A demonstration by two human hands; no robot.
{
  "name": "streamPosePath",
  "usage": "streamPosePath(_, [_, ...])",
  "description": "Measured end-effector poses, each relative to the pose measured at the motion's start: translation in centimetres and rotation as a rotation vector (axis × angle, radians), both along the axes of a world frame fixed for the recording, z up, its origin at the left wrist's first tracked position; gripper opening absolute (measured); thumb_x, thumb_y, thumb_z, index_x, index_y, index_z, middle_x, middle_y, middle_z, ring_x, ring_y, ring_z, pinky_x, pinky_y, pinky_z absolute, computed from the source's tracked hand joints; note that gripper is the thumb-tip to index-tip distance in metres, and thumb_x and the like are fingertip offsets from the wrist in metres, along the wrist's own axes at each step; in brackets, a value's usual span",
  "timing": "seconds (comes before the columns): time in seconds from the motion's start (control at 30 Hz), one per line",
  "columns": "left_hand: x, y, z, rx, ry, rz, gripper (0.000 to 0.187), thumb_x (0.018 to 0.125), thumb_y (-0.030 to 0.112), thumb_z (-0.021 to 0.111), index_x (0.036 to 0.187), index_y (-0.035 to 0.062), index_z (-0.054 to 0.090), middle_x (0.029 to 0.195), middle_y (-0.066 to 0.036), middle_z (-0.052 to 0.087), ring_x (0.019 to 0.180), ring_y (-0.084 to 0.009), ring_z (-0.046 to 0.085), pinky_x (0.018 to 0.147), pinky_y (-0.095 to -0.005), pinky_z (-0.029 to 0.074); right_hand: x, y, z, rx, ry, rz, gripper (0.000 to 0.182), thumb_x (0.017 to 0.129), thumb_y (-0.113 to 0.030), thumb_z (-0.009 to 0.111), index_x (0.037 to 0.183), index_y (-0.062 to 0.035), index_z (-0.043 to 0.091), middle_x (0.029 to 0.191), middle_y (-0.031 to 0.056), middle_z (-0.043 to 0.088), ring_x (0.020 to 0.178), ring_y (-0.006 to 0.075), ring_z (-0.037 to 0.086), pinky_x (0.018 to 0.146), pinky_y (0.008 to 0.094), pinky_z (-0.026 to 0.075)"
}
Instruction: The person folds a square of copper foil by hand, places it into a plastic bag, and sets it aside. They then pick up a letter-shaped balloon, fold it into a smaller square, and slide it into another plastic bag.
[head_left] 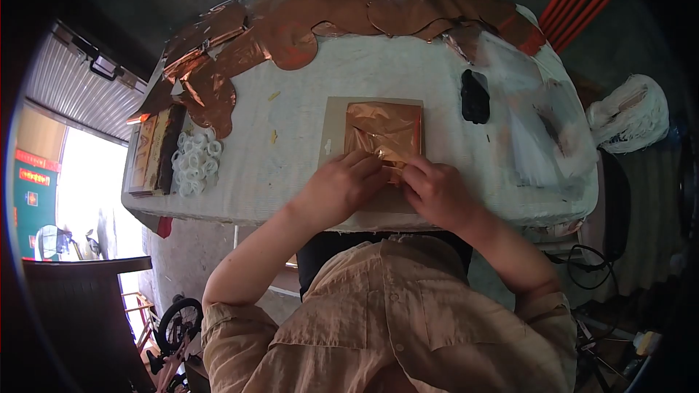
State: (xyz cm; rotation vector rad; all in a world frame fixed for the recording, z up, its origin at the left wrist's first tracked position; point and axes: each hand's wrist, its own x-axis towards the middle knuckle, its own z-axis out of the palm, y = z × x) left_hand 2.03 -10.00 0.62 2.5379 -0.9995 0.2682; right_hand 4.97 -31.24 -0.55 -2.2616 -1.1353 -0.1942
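Observation:
A shiny copper-coloured foil sheet [384, 127], creased and roughly rectangular, lies on a flat tan board [334, 120] near the table's front edge. Both hands meet at the foil's lower edge. My left hand [351, 180] comes in from the left with its fingers curled and closed on that edge. From the other side, my right hand [439, 193] pinches the lower right part of the foil between thumb and fingers. The fingertips hide most of the foil's bottom edge, and what may lie under the foil cannot be seen.
More copper-coloured sheets [291, 25] spread along the table's far edge. White plastic rings [195, 164] are heaped at left beside boxes [156, 149]. At right lie a black object [475, 96] and clear plastic bags [542, 138]. The table [269, 167] has a pale cover.

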Motion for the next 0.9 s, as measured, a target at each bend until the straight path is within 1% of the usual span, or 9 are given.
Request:
streamPosePath(0.2, [-1.3, 1.2, -0.1, -0.004, -0.111, 0.012, 0.029, 0.074, 0.010, 0.062, 0.103, 0.0055, 0.065, 0.106, -0.005, 0.060, 0.100, -0.0215, 0.057, 0.085, -0.0329, 0.049, 0.0, -0.4, 0.0, 0.010, 0.005, 0.036, 0.014, 0.072, -0.004, 0.068, 0.079, -0.0036, 0.056, 0.084, 0.0107, 0.055, 0.066, 0.0307, 0.060, 0.057, 0.0409, 0.049])
streamPosePath(0.37, [-1.7, 1.6, -0.1, -0.062, 0.046, 0.007, 0.042, 0.074, 0.009, 0.068, 0.115, 0.0057, 0.062, 0.119, -0.009, 0.057, 0.111, -0.0280, 0.053, 0.093, -0.0396, 0.046, 0.2, -2.1, 0.8, -0.021, 0.025, 0.093, 0.009, 0.074, -0.007, 0.068, 0.080, -0.0032, 0.062, 0.080, 0.0086, 0.056, 0.070, 0.0275, 0.059, 0.065, 0.0386, 0.048])
streamPosePath(0.5, [-1.6, 1.7, -0.1, -0.065, 0.034, 0.012, 0.041, 0.075, 0.009, 0.067, 0.116, 0.0054, 0.062, 0.118, -0.010, 0.057, 0.110, -0.0285, 0.053, 0.093, -0.0397, 0.046, 1.7, -3.3, 1.9, -0.091, 0.056, 0.067, 0.007, 0.076, -0.009, 0.068, 0.077, -0.0032, 0.063, 0.078, 0.0078, 0.057, 0.071, 0.0282, 0.058, 0.069, 0.0399, 0.047])
streamPosePath(0.57, [-1.7, 1.6, -0.2, -0.055, 0.054, 0.014, 0.040, 0.076, 0.010, 0.066, 0.116, 0.0052, 0.062, 0.117, -0.010, 0.057, 0.110, -0.0286, 0.053, 0.093, -0.0393, 0.045, 2.7, -3.2, 2.3, -0.032, 0.070, -0.086, 0.017, 0.079, -0.012, 0.066, 0.092, -0.0014, 0.064, 0.096, 0.0118, 0.060, 0.090, 0.0318, 0.059, 0.082, 0.0417, 0.047])
streamPosePath(0.6, [-1.7, 1.6, -0.2, -0.054, 0.045, 0.010, 0.040, 0.076, 0.010, 0.066, 0.116, 0.0052, 0.062, 0.117, -0.010, 0.057, 0.110, -0.0286, 0.053, 0.093, -0.0393, 0.045, 3.0, -2.5, 2.3, -0.030, 0.060, -0.091, 0.017, 0.079, -0.012, 0.066, 0.092, -0.0014, 0.064, 0.096, 0.0118, 0.060, 0.090, 0.0318, 0.059, 0.082, 0.0417, 0.047])
streamPosePath(0.67, [-1.7, 1.5, 0.1, -0.044, 0.045, 0.011, 0.040, 0.077, 0.010, 0.066, 0.116, 0.0051, 0.061, 0.117, -0.010, 0.057, 0.110, -0.0284, 0.053, 0.094, -0.0391, 0.045, 3.5, 0.0, 1.5, -0.042, -0.155, -0.161, 0.038, 0.082, -0.015, 0.063, 0.115, 0.0028, 0.056, 0.124, 0.0189, 0.052, 0.119, 0.0360, 0.048, 0.101, 0.0441, 0.038])
streamPosePath(0.7, [-1.7, 1.5, 0.1, -0.039, 0.036, 0.012, 0.040, 0.077, 0.010, 0.066, 0.116, 0.0051, 0.061, 0.117, -0.010, 0.057, 0.110, -0.0284, 0.053, 0.094, -0.0391, 0.045, 3.7, 0.8, 0.8, -0.206, -0.097, -0.133, 0.058, 0.087, -0.021, 0.059, 0.133, 0.0068, 0.038, 0.144, 0.0248, 0.031, 0.136, 0.0390, 0.027, 0.112, 0.0469, 0.023])
streamPosePath(0.8, [-1.7, 1.5, 0.0, -0.033, 0.006, 0.024, 0.034, 0.077, 0.013, 0.065, 0.111, 0.0058, 0.062, 0.112, -0.007, 0.059, 0.111, -0.0244, 0.052, 0.092, -0.0363, 0.044, 4.4, 2.7, -0.9, -0.264, -0.117, -0.166, 0.064, 0.090, -0.028, 0.055, 0.138, 0.0073, 0.031, 0.145, 0.0275, 0.028, 0.138, 0.0398, 0.023, 0.114, 0.0490, 0.018])
streamPosePath(0.9, [-1.8, 1.6, -0.1, -0.047, 0.072, 0.017, 0.039, 0.077, 0.010, 0.066, 0.115, 0.0043, 0.061, 0.117, -0.010, 0.057, 0.110, -0.0291, 0.052, 0.094, -0.0396, 0.044, 5.1, 2.7, -2.5, -0.318, -0.040, -0.136, 0.068, 0.092, -0.033, 0.052, 0.140, 0.0080, 0.027, 0.146, 0.0292, 0.025, 0.139, 0.0412, 0.021, 0.114, 0.0495, 0.015])
